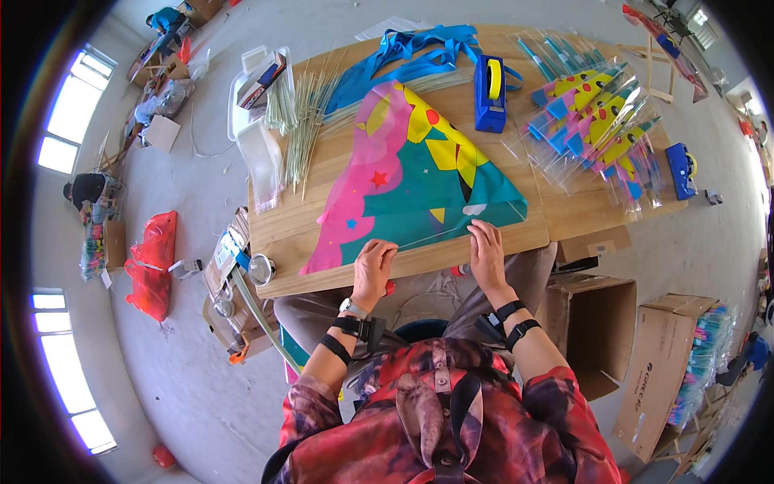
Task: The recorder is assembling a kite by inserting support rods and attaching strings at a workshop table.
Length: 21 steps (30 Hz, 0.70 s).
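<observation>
A large triangular kite sail [419,173], printed pink, teal and yellow, lies on the wooden table in front of me. Along its near edge runs a thin pale rod [431,237], stretched between my two hands. My left hand [373,270] has its fingers pinched together at the rod's left end, over the table's front edge. At the other end, near the sail's right corner, my right hand [487,252] is closed on the rod and fabric edge, thumb and fingertips together. The fingertips partly hide how the rod meets the cloth.
Bundles of thin rods [310,109] lie beside a white plastic tray [246,81]. Blue ribbons [403,56] and a blue tape dispenser [490,93] sit at the back. Packed kites [592,121] are piled right, near another dispenser [681,171]. An open cardboard box [588,331] stands beside my leg.
</observation>
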### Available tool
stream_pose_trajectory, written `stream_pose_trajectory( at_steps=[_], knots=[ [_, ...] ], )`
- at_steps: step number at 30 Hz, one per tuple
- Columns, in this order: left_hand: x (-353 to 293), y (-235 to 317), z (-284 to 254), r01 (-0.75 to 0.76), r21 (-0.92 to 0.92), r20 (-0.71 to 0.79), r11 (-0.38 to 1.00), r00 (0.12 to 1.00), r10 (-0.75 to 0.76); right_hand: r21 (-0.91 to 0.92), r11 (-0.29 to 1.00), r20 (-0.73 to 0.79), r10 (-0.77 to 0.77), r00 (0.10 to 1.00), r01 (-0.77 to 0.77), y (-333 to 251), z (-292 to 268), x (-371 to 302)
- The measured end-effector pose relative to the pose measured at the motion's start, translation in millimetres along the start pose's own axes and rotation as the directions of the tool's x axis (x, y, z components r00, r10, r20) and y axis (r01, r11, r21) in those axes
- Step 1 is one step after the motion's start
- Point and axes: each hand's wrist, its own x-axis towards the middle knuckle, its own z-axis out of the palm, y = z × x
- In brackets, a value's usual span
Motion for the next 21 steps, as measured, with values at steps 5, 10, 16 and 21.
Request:
stream_pose_trajectory(
  at_steps=[5, 10, 16, 21],
  knots=[
    [2, 3, -3, 0.105, -0.037, 0.047, 0.994, 0.994, -0.103, -0.225, 0.974, -0.043, -0.033, 0.999, 0.023, -6, -2, -3],
    [3, -1, -3, 0.024, -0.01, 0.025, 1.0, 0.999, -0.024, -0.158, 0.987, 0.003, -0.036, 0.999, 0.036, -8, -5, 4],
    [3, -4, 0, 0.003, -0.002, 0.033, 1.0, 0.999, -0.003, -0.115, 0.992, 0.077, -0.036, 0.996, 0.045, 1, 3, -2],
    [3, -6, 0, -0.003, 0.008, 0.039, 1.0, 0.999, 0.003, -0.123, 0.991, 0.08, -0.036, 0.996, 0.045, -2, 1, -1]
  ],
)
